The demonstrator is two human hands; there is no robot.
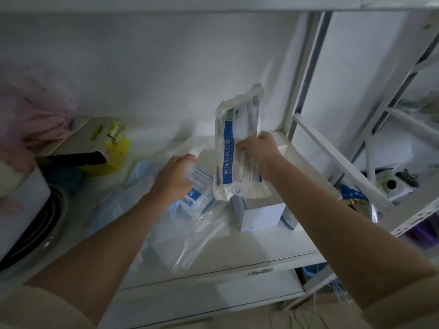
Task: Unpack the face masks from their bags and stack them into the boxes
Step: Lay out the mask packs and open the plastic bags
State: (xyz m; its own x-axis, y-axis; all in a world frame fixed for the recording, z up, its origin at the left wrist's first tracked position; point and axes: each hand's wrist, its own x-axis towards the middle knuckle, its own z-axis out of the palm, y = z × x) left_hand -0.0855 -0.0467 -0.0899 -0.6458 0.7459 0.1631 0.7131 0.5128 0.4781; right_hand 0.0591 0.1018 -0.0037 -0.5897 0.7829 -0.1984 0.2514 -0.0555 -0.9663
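My right hand (pixel 257 150) grips a white bag of face masks (pixel 235 148) with a blue stripe, held upright above the desk. My left hand (pixel 174 176) reaches down onto another white and blue mask packet (pixel 198 195) lying on the desk; its fingers are blurred and their grip is unclear. Just below the raised bag stands an open white box (pixel 259 214). Loose blue masks (pixel 142 172) and an empty clear plastic bag (pixel 190 236) lie to the left and in front.
A white desk (pixel 261 248) with a drawer (pixel 237 279) holds everything. Left are a yellow item (pixel 116 148), a black object (pixel 71 159), pink cloth (pixel 31 122) and a round dark pan (pixel 33 231). A white metal shelf rack (pixel 380 148) stands right.
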